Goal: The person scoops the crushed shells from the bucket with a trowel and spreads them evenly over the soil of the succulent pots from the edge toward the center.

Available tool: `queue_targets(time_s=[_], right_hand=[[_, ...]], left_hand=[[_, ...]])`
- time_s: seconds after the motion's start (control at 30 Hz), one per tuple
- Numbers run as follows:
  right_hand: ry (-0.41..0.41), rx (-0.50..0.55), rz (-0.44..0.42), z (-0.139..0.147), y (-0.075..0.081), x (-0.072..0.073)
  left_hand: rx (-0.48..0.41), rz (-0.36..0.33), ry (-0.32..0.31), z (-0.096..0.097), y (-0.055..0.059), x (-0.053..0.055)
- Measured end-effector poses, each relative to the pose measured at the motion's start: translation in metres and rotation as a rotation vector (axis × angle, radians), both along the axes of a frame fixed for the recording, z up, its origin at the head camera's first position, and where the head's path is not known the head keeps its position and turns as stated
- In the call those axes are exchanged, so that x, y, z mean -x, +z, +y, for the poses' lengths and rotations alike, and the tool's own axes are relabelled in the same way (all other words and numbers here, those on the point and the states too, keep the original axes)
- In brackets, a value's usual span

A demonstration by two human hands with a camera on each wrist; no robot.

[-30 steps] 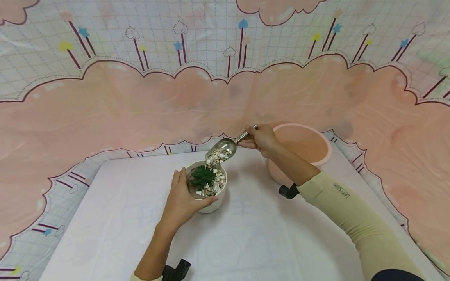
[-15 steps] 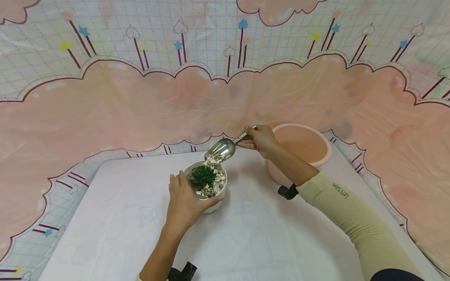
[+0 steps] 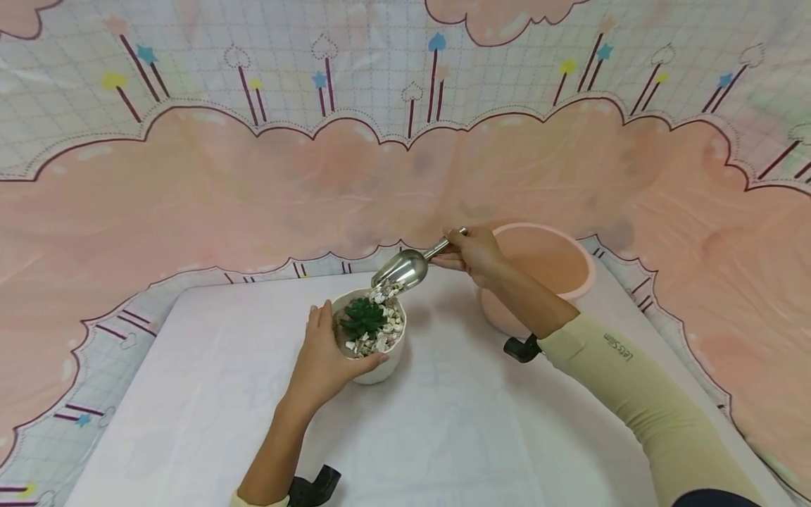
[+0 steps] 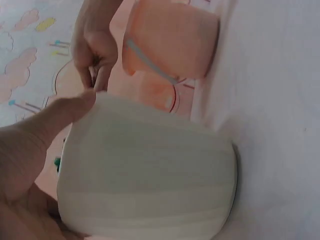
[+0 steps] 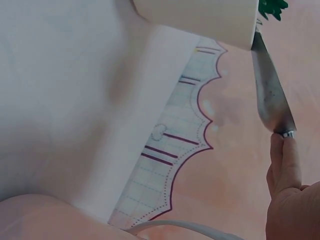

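A small white flowerpot (image 3: 380,370) stands upright on the table, holding a dark green succulent (image 3: 362,317) and pale stone chips (image 3: 388,332) mostly at its right side. My left hand (image 3: 324,362) grips the pot from the left, thumb along the near rim and fingers at the far side. In the left wrist view the pot's wall (image 4: 145,170) fills the middle. My right hand (image 3: 478,255) holds a metal scoop (image 3: 404,267) by its handle. The scoop is tilted, its lip at the pot's far right rim, with stone chips at its mouth. The right wrist view shows the scoop blade (image 5: 272,90) touching or nearly touching the rim.
Behind my right forearm stands a pink bucket (image 3: 591,282), whose grey handle (image 4: 150,62) shows in the left wrist view. A white cover (image 3: 469,429) lies over the table. Beyond its far edge hangs a patterned peach cloth (image 3: 285,197).
The scoop has turned over further, and chips that lay in its bowl have slid to its mouth and the pot. My left hand and the pot have shifted slightly.
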State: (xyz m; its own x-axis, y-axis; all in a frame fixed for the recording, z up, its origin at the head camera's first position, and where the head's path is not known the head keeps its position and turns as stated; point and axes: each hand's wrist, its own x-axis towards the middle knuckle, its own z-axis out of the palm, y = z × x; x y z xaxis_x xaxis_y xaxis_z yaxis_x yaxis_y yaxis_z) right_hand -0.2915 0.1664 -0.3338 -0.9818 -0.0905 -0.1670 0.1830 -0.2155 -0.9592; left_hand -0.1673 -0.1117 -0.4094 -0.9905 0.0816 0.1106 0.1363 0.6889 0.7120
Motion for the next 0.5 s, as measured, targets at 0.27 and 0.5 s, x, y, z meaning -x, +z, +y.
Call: queue_targets(time_s=[0.27, 0.5], right_hand=[[-0.010, 0.014, 0.005, -0.003, 0.001, 0.002], [-0.022, 0.026, -0.006, -0.005, 0.000, 0.006]], left_hand=[[-0.027, -0.017, -0.103, -0.013, 0.002, 0.008], [-0.008, -0.040, 0.024, 0.005, 0.011, -0.004]])
